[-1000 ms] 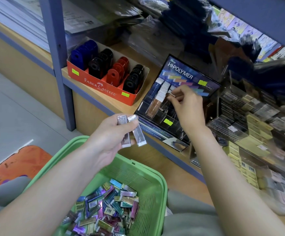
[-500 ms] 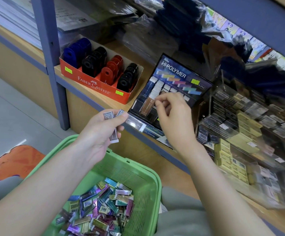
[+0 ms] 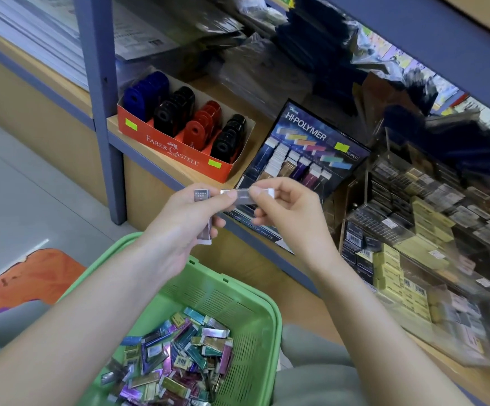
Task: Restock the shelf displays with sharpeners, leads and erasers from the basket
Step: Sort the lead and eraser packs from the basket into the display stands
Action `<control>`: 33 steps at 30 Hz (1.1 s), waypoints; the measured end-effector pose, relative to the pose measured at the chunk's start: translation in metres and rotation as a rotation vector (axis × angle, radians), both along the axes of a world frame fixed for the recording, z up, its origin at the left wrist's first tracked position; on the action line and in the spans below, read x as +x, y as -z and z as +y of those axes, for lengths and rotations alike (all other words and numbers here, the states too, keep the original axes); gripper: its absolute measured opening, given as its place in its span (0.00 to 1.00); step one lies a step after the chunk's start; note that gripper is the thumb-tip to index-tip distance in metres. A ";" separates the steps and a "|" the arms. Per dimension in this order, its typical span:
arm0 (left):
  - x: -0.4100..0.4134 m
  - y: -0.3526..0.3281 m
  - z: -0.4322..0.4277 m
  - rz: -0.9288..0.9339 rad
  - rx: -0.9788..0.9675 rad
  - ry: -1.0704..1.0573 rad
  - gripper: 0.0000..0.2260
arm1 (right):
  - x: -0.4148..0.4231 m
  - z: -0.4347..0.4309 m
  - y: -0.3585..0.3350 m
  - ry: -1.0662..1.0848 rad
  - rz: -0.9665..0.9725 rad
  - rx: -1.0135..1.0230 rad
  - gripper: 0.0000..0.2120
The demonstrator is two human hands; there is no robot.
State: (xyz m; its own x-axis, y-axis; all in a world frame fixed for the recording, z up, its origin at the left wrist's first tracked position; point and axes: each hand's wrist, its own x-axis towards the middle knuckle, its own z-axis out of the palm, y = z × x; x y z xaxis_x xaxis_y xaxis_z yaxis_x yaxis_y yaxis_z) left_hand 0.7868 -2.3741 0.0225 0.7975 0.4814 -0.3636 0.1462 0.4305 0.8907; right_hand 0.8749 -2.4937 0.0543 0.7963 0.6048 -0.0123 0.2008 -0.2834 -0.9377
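My left hand [image 3: 188,218] holds two slim silver erasers, one hanging down [image 3: 204,232] and one lying level [image 3: 242,197]. My right hand [image 3: 287,209] pinches the right end of the level eraser, so both hands touch it. They meet in front of the dark HI-POLYMER eraser display [image 3: 311,153] on the shelf, whose slots hold rows of erasers. Below, a green basket [image 3: 238,300] on my lap holds several foil-wrapped erasers [image 3: 176,358] in mixed colours.
An orange Faber-Castell box [image 3: 176,150] of blue, black and red sharpeners stands left of the display. Clear racks of lead boxes [image 3: 419,230] fill the shelf to the right. A blue shelf post [image 3: 103,98] rises at the left.
My right hand has drawn back from the display slots to my left hand and taken hold of one of the silver erasers there. The view has shifted slightly.
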 end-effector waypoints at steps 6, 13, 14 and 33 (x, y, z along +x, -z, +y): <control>0.003 -0.002 -0.007 0.028 -0.184 0.039 0.04 | 0.006 0.003 -0.005 0.053 -0.027 0.119 0.03; 0.002 -0.003 -0.007 -0.010 -0.193 0.028 0.04 | 0.062 -0.032 -0.006 0.398 -0.586 0.031 0.03; 0.001 -0.003 -0.008 -0.020 -0.187 0.042 0.04 | 0.071 -0.037 -0.002 0.434 -0.615 -0.002 0.03; 0.001 0.001 -0.021 0.006 0.045 0.209 0.06 | 0.124 -0.040 0.017 0.245 -0.757 -0.484 0.14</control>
